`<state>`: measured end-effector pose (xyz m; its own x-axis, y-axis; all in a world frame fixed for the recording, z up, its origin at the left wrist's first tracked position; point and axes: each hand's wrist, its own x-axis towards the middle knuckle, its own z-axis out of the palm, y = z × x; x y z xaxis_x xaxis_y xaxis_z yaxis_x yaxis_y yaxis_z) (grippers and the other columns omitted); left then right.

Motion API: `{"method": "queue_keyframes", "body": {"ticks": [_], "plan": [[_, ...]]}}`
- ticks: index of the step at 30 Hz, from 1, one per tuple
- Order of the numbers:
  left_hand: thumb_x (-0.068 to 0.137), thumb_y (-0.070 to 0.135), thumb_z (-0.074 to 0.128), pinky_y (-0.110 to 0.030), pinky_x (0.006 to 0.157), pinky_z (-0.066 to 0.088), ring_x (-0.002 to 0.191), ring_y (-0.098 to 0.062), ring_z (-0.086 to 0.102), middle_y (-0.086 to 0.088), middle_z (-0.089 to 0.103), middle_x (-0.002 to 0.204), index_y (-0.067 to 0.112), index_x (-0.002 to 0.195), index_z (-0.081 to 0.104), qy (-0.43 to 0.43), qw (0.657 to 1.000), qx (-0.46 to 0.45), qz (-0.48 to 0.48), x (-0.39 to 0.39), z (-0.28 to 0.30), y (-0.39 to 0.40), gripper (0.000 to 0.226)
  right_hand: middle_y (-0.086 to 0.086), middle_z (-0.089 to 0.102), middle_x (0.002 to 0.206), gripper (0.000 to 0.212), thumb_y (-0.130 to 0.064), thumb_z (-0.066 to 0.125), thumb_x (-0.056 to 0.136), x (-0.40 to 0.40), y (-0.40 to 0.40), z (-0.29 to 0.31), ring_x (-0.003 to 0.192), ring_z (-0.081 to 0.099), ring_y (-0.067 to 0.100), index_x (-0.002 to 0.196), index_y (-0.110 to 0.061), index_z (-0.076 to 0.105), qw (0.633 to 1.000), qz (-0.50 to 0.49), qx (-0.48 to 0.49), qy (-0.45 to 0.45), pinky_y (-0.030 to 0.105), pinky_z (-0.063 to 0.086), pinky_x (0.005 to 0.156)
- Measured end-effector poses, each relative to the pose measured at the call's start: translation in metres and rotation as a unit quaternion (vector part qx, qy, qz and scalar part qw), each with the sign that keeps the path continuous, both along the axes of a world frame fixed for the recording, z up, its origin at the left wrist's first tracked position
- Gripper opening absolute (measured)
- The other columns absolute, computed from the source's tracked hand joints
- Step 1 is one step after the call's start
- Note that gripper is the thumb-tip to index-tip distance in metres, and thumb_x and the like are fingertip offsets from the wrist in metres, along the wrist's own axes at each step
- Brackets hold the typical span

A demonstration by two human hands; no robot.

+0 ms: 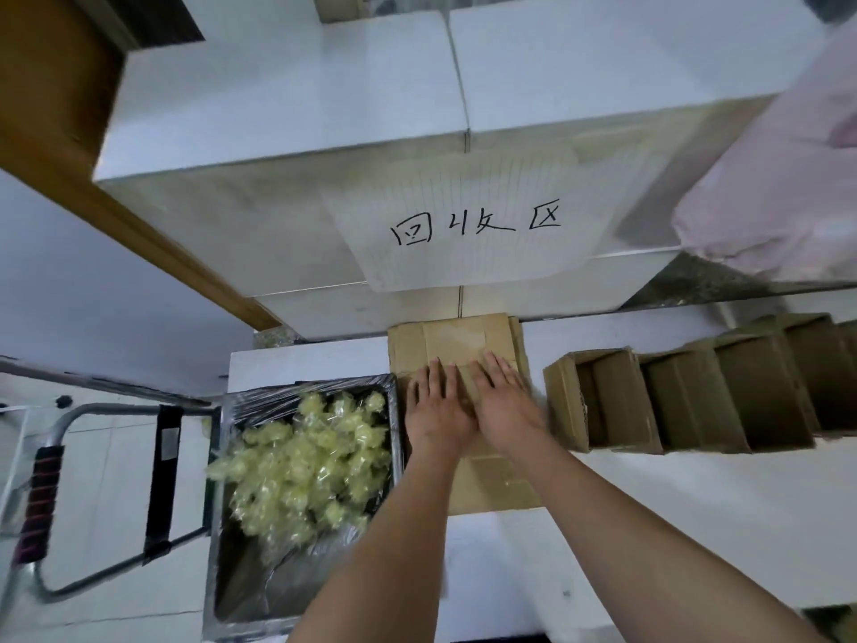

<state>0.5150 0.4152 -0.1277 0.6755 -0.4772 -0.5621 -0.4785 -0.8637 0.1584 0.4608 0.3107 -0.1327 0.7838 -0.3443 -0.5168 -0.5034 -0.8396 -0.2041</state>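
Cardboard, flattened and brown, lies at the centre of the head view on a white table, its far edge against the foot of the big white cartons at 12 o'clock. Both hands rest palm down on it, side by side. The left hand has its fingers straight and slightly spread, pointing to 12 o'clock. The right hand lies flat too, fingers straight and a little fanned, its thumb side touching the left hand. Neither hand curls round an edge. At 9 o'clock, just beside the cardboard, stands a dark tray lined with clear film and heaped with pale yellow-green wrapped pieces. At 3 o'clock a row of open brown boxes stands on the table, near the cardboard but apart from it. A paper sign with handwritten characters hangs on the cartons' front. A pink bag shows at 2 o'clock, and a metal frame with a red grip at 8 o'clock.
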Motion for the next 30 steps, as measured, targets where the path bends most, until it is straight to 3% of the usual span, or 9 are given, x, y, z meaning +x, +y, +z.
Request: {"method": "queue_keyframes", "body": {"ticks": [5,8,13,18,30], "plan": [[0.106,0.033,0.021,-0.047,0.125,0.001,0.155,-0.026,-0.004,-0.007,-0.002,0.169,0.02,0.161,0.001,-0.037,0.999,-0.016,0.008,-0.005,0.055,0.002,0.06,0.003,0.002,0.167,0.061,-0.021,0.036,0.101,-0.001,-0.004,0.056,0.153,0.006,0.02,0.158,-0.017,0.015,0.999,-0.027,0.001,-0.041,0.034,0.006,0.124],[0.106,0.035,0.021,-0.05,0.124,0.003,0.155,-0.025,0.004,-0.008,0.008,0.168,0.018,0.16,0.011,-0.052,0.998,-0.034,0.024,-0.016,0.084,0.011,0.058,0.006,0.017,0.165,0.055,-0.034,0.03,0.104,-0.013,-0.005,0.091,0.148,0.025,0.025,0.156,-0.015,0.024,0.999,-0.023,-0.008,-0.035,0.04,0.022,0.12],[0.105,0.043,0.027,-0.051,0.121,0.014,0.147,-0.032,0.023,-0.014,0.029,0.159,0.013,0.154,0.027,-0.079,0.996,-0.014,-0.026,-0.045,0.128,0.028,0.057,0.01,0.04,0.15,0.056,-0.048,0.036,0.101,-0.052,0.0,0.145,0.131,0.045,0.03,0.147,-0.016,0.039,0.999,-0.017,-0.044,0.022,0.043,0.043,0.1],[0.105,0.043,0.03,-0.048,0.117,0.023,0.141,-0.033,0.033,-0.015,0.039,0.151,0.01,0.146,0.039,-0.067,0.995,-0.04,-0.066,-0.082,0.161,0.036,0.053,0.013,0.053,0.135,0.05,-0.045,0.037,0.1,-0.1,0.017,0.18,0.119,0.054,0.03,0.138,-0.014,0.046,0.996,-0.035,-0.084,0.0,0.039,0.044,0.089],[0.106,0.042,0.025,-0.05,0.116,0.029,0.138,-0.032,0.039,-0.015,0.041,0.152,0.011,0.151,0.036,-0.051,0.982,-0.044,-0.176,-0.206,0.168,0.057,0.056,0.011,0.052,0.137,0.056,-0.053,0.033,0.101,-0.253,0.049,0.198,0.123,0.05,0.029,0.141,-0.015,0.044,0.983,-0.134,-0.122,0.0,0.038,0.043,0.09]]}}
